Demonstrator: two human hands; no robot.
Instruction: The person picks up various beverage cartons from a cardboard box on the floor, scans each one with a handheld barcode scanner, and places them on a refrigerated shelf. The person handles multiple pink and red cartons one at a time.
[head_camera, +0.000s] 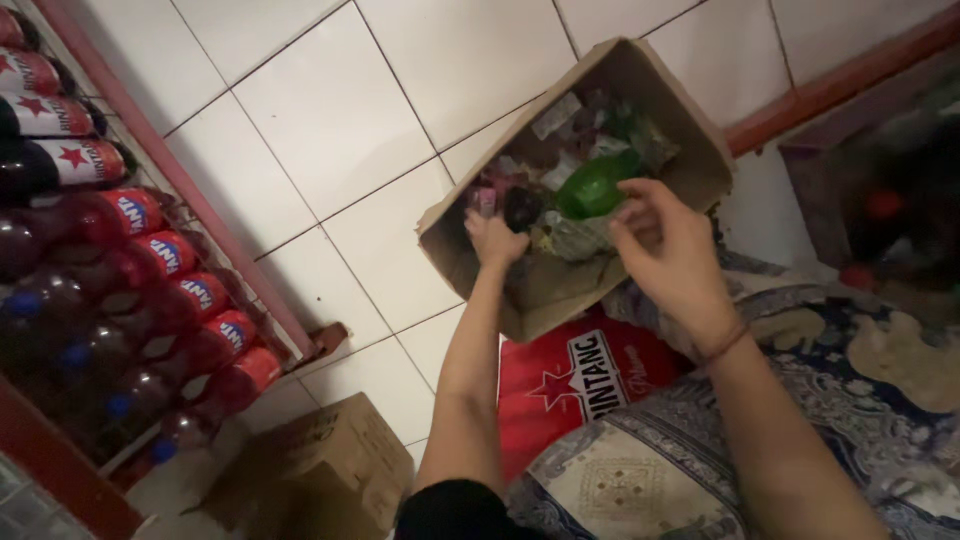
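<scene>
Down on the white tiled floor (330, 110) sits an open cardboard box (690, 130), tilted a bit, stuffed with crumpled wrappers and scraps. Left hand (495, 240) is curled down inside the near-left corner of the box, fingers closed around something small and dark, can't tell what exactly. Right hand (665, 250) hovers over the box's near edge, fingers loosely spread and holding nothing, tips just touching a green bottle (597, 185) lying in the middle of the junk.

Pretty cramped around it. A red carton (575, 385) sits right under the box's near side, and a patterned blue cloth (850, 400) covers everything on the right. Along the left runs a red-framed shelf (180, 190) packed with soda bottles (160, 260) lying on their sides. Another closed brown box (330, 470) is near the bottom. Only open room is the bare tile beyond the box's left and far edges.
</scene>
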